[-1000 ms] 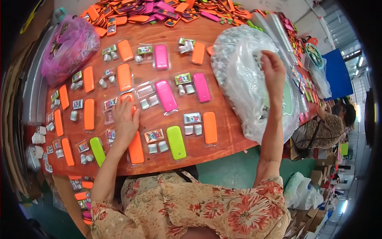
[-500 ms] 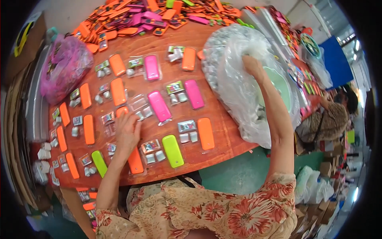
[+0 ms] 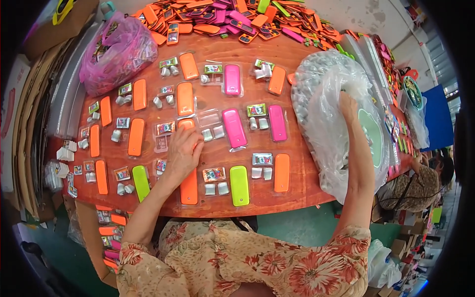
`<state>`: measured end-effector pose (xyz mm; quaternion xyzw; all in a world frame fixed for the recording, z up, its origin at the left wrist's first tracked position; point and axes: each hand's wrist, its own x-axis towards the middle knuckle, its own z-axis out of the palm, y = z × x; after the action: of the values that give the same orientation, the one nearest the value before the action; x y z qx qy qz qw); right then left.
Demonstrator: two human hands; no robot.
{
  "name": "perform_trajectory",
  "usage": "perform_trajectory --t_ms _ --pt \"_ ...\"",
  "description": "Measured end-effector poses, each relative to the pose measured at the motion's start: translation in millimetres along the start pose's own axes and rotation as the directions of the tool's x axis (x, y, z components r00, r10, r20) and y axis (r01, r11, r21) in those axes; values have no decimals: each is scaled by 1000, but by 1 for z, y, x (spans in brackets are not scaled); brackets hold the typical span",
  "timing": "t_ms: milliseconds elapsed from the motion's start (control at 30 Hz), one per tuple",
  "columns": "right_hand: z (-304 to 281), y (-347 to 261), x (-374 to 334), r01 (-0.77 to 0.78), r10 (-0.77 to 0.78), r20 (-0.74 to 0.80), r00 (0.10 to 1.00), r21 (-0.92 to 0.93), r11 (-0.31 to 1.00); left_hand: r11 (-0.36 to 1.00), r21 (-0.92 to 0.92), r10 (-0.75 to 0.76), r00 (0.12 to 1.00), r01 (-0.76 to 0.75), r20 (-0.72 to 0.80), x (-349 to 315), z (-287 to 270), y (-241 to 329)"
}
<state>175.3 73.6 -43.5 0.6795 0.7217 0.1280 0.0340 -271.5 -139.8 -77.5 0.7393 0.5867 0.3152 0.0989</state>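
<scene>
My left hand (image 3: 184, 150) is over the middle of the table, its fingers bent together beside two white pieces (image 3: 213, 133) and a pink toy phone (image 3: 234, 128). Whatever its fingertips may hold is hidden. An orange toy phone (image 3: 189, 189) lies partly under that wrist. At the right, my right hand (image 3: 349, 106) reaches into a large clear plastic bag (image 3: 330, 94) full of small white pieces; its fingers are hidden by the film. Around my left hand, clear trays hold orange, pink and green phones, small printed packets (image 3: 214, 174) and white pieces.
A heap of orange and pink phones (image 3: 217, 17) covers the far edge. A pink bag (image 3: 118, 54) of packets stands far left, a pale green basin (image 3: 370, 136) in the clear bag. Below the table's left corner is an open carton (image 3: 91, 237). Another person (image 3: 413, 185) works at right.
The whole view has swung, so the table's things sit farther right in it. My left hand stays beside the same white pieces, and my right hand is still in the clear bag.
</scene>
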Motion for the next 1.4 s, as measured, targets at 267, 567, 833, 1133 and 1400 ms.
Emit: perform_trajectory --t_ms 267,567,833,1133,1400 --pt "-129 -40 -24 -211 183 -318 930 -56 976 999 24 29 1000 -29 0 16 1 3" --pt "-43 -193 23 163 -116 -137 984 405 899 992 16 126 989 -125 -74 63 20 4" --pt "3 -218 44 5 48 -86 995 538 843 979 -57 182 969 -194 -165 110 22 -9" --pt "20 -215 40 294 -44 -410 911 571 766 995 -83 48 994 -56 -95 164 46 -4" --pt "-21 -212 40 131 -143 -118 983 988 82 917 -373 -127 989 144 70 218 71 0"
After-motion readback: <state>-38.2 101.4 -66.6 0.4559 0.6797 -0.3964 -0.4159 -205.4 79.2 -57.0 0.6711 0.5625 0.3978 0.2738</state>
